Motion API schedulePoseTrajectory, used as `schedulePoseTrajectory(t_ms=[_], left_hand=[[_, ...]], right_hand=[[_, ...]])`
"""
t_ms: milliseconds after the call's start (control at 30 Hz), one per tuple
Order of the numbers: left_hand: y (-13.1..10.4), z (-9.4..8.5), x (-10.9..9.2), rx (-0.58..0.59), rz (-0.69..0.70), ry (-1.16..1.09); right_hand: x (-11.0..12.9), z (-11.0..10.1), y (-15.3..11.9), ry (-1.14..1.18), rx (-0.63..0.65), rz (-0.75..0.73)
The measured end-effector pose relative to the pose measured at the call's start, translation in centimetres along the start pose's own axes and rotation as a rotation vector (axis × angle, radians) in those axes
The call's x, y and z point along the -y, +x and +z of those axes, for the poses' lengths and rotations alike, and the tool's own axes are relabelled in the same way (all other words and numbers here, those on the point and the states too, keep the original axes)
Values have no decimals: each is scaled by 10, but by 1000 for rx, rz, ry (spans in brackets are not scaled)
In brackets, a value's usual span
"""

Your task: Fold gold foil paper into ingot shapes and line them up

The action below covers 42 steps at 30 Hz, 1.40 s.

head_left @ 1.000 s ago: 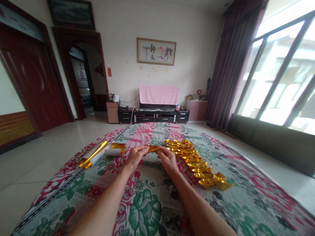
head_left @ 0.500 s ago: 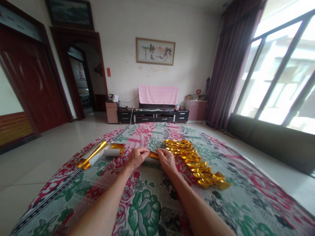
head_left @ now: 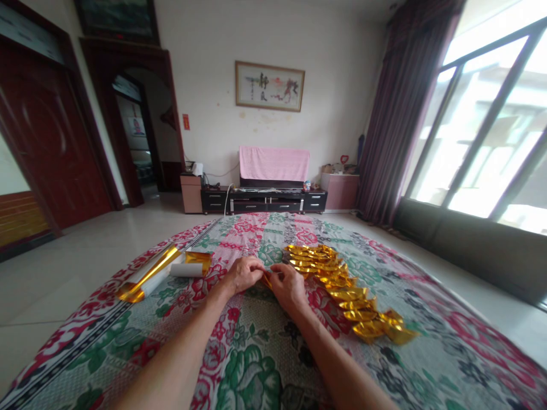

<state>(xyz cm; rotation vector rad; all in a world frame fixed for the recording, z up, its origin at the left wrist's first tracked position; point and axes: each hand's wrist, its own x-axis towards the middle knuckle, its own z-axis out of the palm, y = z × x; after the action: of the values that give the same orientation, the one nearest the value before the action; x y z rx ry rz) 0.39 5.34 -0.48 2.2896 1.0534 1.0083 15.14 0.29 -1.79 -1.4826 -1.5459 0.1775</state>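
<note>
A small piece of gold foil paper (head_left: 266, 280) is pinched between my two hands over the middle of the table, mostly covered by the fingers. My left hand (head_left: 245, 274) closes on its left end, and my right hand (head_left: 287, 286) closes on its right end. Just right of my right hand, several folded gold foil pieces (head_left: 348, 293) lie in an overlapping row that runs toward the near right. To the left lie curled gold sheets with white backs (head_left: 159, 272) and a white roll (head_left: 187, 270) with gold foil beside it.
A flowered cloth (head_left: 252, 370) covers the round table under everything. Beyond it stand a low black cabinet (head_left: 267, 204) and a pink cloth (head_left: 274, 164). A dark curtain (head_left: 393, 114) and windows are at the right, a red door (head_left: 51, 131) at the left.
My hands have drawn closer together, and the foil between them now shows less and slants. The view has shifted slightly, so the table items appear a little lower and farther out.
</note>
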Motion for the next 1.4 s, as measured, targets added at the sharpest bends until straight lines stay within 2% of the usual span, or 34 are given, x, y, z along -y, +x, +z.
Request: schedulePoseTrajectory(t_ms=[300,500,667,767,867,1000,1400], left_hand=[[-4,1,10,-24,32,-55],[-8,-5,3,14,11,11],[-9,-13,-2,81,-10,77],[-9,-15,0,103,-7,92],[-9,-14,1,102,-5,75],[-10,-14,1,81,-1,43],[-8,-14,-2,70,-6,125]], right_hand=[[-3,0,1,-51,35,-114],[-6,0,4,-42,67,-134],[-4,-2,5,-45,4,-95],[0,-6,2,-21,-46,-136],[2,-8,-3,-11,-9,-206],[1,-7,-6,-106,59,-222],[1,-10,-4,-154,93,-301]])
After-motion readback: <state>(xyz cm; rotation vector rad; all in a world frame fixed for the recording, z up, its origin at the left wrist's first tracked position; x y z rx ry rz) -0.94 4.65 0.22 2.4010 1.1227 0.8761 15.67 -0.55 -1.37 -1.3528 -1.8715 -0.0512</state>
